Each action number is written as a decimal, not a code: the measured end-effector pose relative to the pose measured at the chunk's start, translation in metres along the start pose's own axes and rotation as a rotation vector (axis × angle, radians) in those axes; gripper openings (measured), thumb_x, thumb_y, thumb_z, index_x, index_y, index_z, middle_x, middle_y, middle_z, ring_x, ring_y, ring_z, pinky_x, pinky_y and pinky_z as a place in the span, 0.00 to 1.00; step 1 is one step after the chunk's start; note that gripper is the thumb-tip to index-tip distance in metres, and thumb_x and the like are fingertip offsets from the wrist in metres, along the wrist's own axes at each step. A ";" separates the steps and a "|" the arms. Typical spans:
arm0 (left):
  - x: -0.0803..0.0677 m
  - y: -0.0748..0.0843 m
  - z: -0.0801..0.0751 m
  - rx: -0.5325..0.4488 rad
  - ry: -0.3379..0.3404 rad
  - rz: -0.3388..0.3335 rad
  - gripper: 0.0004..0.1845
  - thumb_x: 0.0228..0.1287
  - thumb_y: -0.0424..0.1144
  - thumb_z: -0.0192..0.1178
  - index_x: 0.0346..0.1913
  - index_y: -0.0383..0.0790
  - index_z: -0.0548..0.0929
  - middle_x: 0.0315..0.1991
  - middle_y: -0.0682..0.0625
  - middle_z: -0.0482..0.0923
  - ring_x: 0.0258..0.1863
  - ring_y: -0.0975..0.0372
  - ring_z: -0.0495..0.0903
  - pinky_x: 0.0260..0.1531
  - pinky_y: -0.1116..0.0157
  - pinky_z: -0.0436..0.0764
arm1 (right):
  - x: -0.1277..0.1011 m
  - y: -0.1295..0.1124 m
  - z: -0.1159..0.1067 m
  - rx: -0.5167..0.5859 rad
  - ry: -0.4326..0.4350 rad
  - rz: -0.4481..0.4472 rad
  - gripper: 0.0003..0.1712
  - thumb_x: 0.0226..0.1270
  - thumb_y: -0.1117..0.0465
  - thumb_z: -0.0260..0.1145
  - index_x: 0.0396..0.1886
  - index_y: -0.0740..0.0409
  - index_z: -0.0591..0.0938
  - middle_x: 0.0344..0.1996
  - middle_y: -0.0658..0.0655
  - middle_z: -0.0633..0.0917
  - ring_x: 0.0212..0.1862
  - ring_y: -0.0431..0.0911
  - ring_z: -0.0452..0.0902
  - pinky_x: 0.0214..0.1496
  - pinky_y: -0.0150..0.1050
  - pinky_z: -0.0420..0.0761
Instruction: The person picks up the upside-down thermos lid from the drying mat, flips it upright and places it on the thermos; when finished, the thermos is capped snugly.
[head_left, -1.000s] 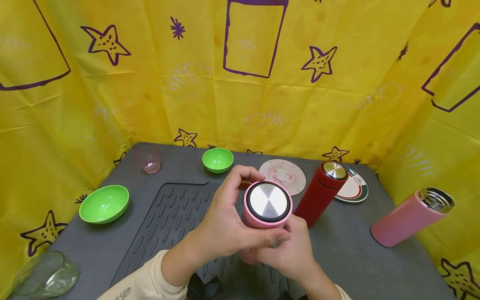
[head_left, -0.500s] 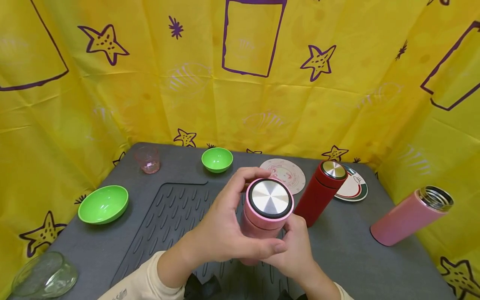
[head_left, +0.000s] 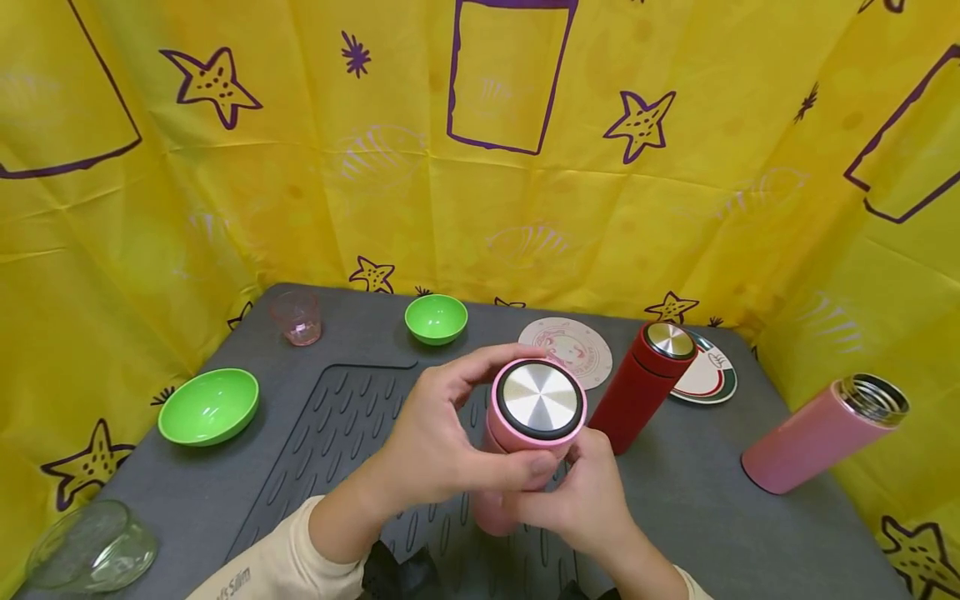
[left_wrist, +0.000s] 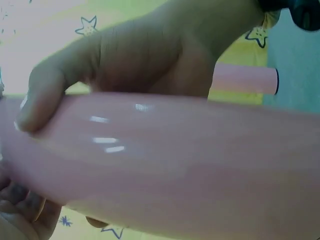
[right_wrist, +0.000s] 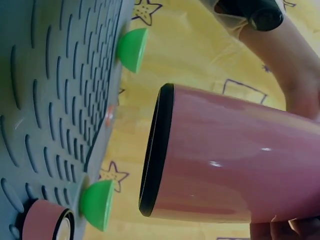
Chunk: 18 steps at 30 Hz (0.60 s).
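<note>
Since a second ago, the left hand [head_left: 442, 437] has turned a little round the lid [head_left: 538, 400] of the pink flask [head_left: 517, 454], thumb now lying across its front. Its grip is closed on the lid; the right hand [head_left: 581, 492] grips the flask body from below, above the counter [head_left: 697, 500]. This looks like twisting the lid; next needs a re-grip and another turn.
</note>
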<state>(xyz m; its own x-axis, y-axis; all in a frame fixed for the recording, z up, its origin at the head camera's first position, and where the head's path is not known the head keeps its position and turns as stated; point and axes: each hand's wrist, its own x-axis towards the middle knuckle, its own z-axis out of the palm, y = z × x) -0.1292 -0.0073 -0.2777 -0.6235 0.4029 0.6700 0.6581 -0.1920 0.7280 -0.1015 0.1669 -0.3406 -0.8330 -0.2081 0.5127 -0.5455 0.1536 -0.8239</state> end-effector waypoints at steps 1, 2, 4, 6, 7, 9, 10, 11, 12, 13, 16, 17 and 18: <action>0.000 -0.001 -0.001 -0.020 -0.021 -0.001 0.36 0.44 0.30 0.75 0.61 0.38 0.77 0.50 0.51 0.82 0.50 0.55 0.79 0.52 0.56 0.78 | 0.000 0.000 0.000 -0.002 -0.003 -0.008 0.30 0.44 0.66 0.77 0.52 0.51 0.80 0.45 0.51 0.86 0.47 0.49 0.79 0.44 0.45 0.83; 0.000 -0.001 -0.001 -0.030 -0.037 -0.005 0.36 0.45 0.30 0.74 0.62 0.39 0.76 0.50 0.51 0.82 0.51 0.55 0.79 0.53 0.55 0.77 | 0.000 0.001 0.000 -0.001 -0.003 -0.020 0.30 0.44 0.66 0.77 0.51 0.52 0.80 0.44 0.51 0.86 0.46 0.49 0.79 0.44 0.45 0.83; 0.000 0.000 0.000 -0.018 -0.048 -0.022 0.38 0.46 0.31 0.74 0.64 0.41 0.74 0.52 0.52 0.80 0.53 0.56 0.78 0.54 0.56 0.76 | 0.000 0.001 0.000 -0.018 0.012 -0.040 0.30 0.45 0.67 0.77 0.52 0.53 0.80 0.44 0.51 0.86 0.46 0.49 0.80 0.44 0.44 0.83; -0.001 0.003 0.003 0.005 -0.035 -0.076 0.42 0.46 0.33 0.75 0.67 0.46 0.70 0.56 0.54 0.77 0.55 0.58 0.75 0.55 0.56 0.76 | 0.000 0.002 0.001 -0.045 0.041 -0.044 0.31 0.44 0.67 0.78 0.52 0.52 0.80 0.44 0.51 0.86 0.45 0.48 0.81 0.43 0.43 0.83; -0.002 0.005 0.005 0.023 -0.016 -0.107 0.44 0.45 0.34 0.76 0.68 0.49 0.68 0.56 0.55 0.76 0.56 0.58 0.74 0.55 0.56 0.75 | 0.000 0.001 0.002 -0.060 0.059 -0.044 0.31 0.44 0.67 0.79 0.52 0.52 0.81 0.44 0.51 0.86 0.44 0.48 0.82 0.43 0.43 0.83; -0.003 0.007 0.009 0.052 0.038 -0.166 0.46 0.43 0.36 0.79 0.67 0.53 0.66 0.58 0.57 0.73 0.57 0.60 0.72 0.55 0.57 0.75 | 0.001 0.001 0.003 -0.086 0.082 -0.034 0.31 0.44 0.67 0.79 0.52 0.50 0.81 0.44 0.49 0.86 0.45 0.47 0.82 0.43 0.43 0.83; -0.003 0.008 0.010 0.065 0.070 -0.186 0.47 0.41 0.37 0.80 0.65 0.54 0.65 0.58 0.58 0.72 0.57 0.61 0.71 0.54 0.57 0.75 | 0.001 0.000 0.003 -0.095 0.089 -0.028 0.31 0.44 0.67 0.79 0.52 0.49 0.81 0.44 0.48 0.86 0.45 0.47 0.82 0.42 0.43 0.84; -0.004 0.008 0.012 0.079 0.101 -0.196 0.46 0.40 0.37 0.81 0.64 0.53 0.65 0.57 0.58 0.72 0.57 0.61 0.71 0.53 0.57 0.75 | 0.001 0.000 0.004 -0.109 0.097 -0.022 0.31 0.44 0.66 0.79 0.52 0.48 0.81 0.44 0.48 0.86 0.45 0.47 0.82 0.43 0.43 0.84; -0.004 0.007 0.013 0.087 0.131 -0.190 0.45 0.39 0.38 0.81 0.62 0.52 0.66 0.55 0.58 0.73 0.55 0.61 0.72 0.52 0.57 0.75 | 0.001 0.000 0.004 -0.122 0.100 -0.023 0.31 0.45 0.65 0.79 0.52 0.47 0.81 0.45 0.47 0.86 0.46 0.46 0.82 0.43 0.43 0.83; -0.004 0.007 0.015 0.103 0.158 -0.174 0.43 0.39 0.38 0.81 0.60 0.50 0.68 0.53 0.58 0.74 0.54 0.61 0.73 0.51 0.58 0.76 | 0.001 -0.001 0.004 -0.127 0.098 -0.015 0.31 0.45 0.64 0.79 0.53 0.47 0.80 0.46 0.46 0.86 0.47 0.46 0.81 0.44 0.43 0.83; -0.004 0.005 0.014 0.114 0.183 -0.111 0.39 0.38 0.36 0.81 0.57 0.46 0.72 0.49 0.56 0.78 0.50 0.59 0.77 0.49 0.58 0.78 | 0.001 0.000 0.003 -0.126 0.078 -0.009 0.32 0.46 0.63 0.79 0.54 0.47 0.80 0.47 0.46 0.85 0.48 0.46 0.80 0.45 0.44 0.83; -0.004 0.005 0.013 0.105 0.175 -0.097 0.38 0.39 0.35 0.81 0.57 0.45 0.74 0.48 0.55 0.79 0.49 0.59 0.78 0.49 0.58 0.78 | 0.001 0.000 0.002 -0.114 0.070 -0.003 0.32 0.46 0.63 0.79 0.54 0.47 0.80 0.47 0.47 0.85 0.48 0.46 0.80 0.45 0.44 0.83; -0.004 0.005 0.012 0.089 0.160 -0.089 0.37 0.39 0.34 0.81 0.57 0.45 0.75 0.48 0.55 0.80 0.48 0.58 0.79 0.49 0.58 0.79 | 0.001 0.000 0.001 -0.099 0.058 -0.008 0.31 0.45 0.64 0.79 0.53 0.48 0.81 0.46 0.47 0.85 0.47 0.46 0.80 0.45 0.44 0.83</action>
<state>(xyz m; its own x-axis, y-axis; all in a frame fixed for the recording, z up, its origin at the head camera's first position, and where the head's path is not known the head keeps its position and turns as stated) -0.1183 0.0008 -0.2787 -0.7351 0.2661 0.6235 0.6280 -0.0793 0.7742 -0.1026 0.1657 -0.3406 -0.8310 -0.1539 0.5345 -0.5561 0.2471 -0.7935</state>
